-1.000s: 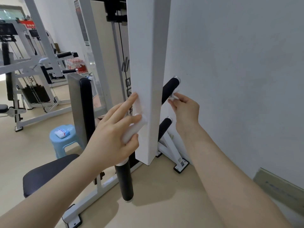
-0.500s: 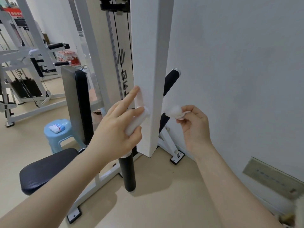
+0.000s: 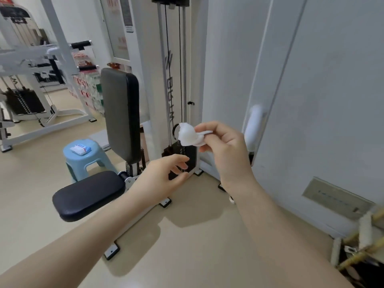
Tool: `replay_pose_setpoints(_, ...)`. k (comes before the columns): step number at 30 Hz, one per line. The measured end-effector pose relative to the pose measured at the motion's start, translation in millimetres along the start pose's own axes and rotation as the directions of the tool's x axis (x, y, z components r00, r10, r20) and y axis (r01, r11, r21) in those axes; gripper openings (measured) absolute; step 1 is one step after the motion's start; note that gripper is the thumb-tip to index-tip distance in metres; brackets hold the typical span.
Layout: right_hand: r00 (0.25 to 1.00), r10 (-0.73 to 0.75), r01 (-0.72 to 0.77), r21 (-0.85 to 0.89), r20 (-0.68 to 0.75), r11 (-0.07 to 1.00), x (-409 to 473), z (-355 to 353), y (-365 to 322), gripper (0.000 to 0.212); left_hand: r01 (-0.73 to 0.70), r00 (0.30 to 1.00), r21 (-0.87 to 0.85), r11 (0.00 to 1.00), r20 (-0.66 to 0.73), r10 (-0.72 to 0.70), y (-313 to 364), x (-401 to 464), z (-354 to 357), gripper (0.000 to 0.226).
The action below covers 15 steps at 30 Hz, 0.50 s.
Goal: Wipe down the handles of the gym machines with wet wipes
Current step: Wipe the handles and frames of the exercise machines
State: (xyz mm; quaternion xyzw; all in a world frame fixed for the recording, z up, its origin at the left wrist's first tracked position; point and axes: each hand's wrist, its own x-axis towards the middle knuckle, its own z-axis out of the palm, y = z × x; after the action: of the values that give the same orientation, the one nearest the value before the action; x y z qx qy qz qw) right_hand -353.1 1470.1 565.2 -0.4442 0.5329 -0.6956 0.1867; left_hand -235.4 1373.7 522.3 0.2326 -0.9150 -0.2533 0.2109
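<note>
head view: worn on the person's head, looking forward and down
nearness: close over both forearms
faces: gym machine (image 3: 176, 90) by the wall (image 3: 332, 80)

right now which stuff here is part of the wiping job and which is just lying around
Part of the job:
wet wipe, pinched in the right hand
pack of wipes on the blue stool
left hand, empty

Just lying about:
seat pad
back pad
wall plate

A stool (image 3: 83, 161) (packet (image 3: 80, 149) on top) stands left of the seat (image 3: 89, 194).
</note>
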Motion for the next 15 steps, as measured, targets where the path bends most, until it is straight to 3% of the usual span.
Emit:
replay_pose_setpoints(4,0.99,0.129,-0.126,-0.049,0.055,0.991,-14,91,27,0.029,0.166,0.977,-0.239,0.957,-0.09,-0.192,-67,-60,-43,0.036)
replay_pose_setpoints(8,0.964,0.256,-0.254,-0.035,0.072,0.967,-24,170,53,0.012,0.225,0.924,-0.551,0.804,-0.142,-0.356,-124,-100,-80,0.043)
replay_pose_setpoints(12,0.932,0.343,-0.339,-0.054,0.115,0.939,-13,238,84,0.004,0.17,0.917,-0.453,0.875,-0.253,-0.309,-179,-115,-119,0.033)
replay_pose_setpoints(15,0.893,0.403,-0.403,-0.041,0.201,0.914,8,296,110,0.015,0.166,0.926,-0.319,0.933,-0.276,-0.259,-235,-113,-152,0.022)
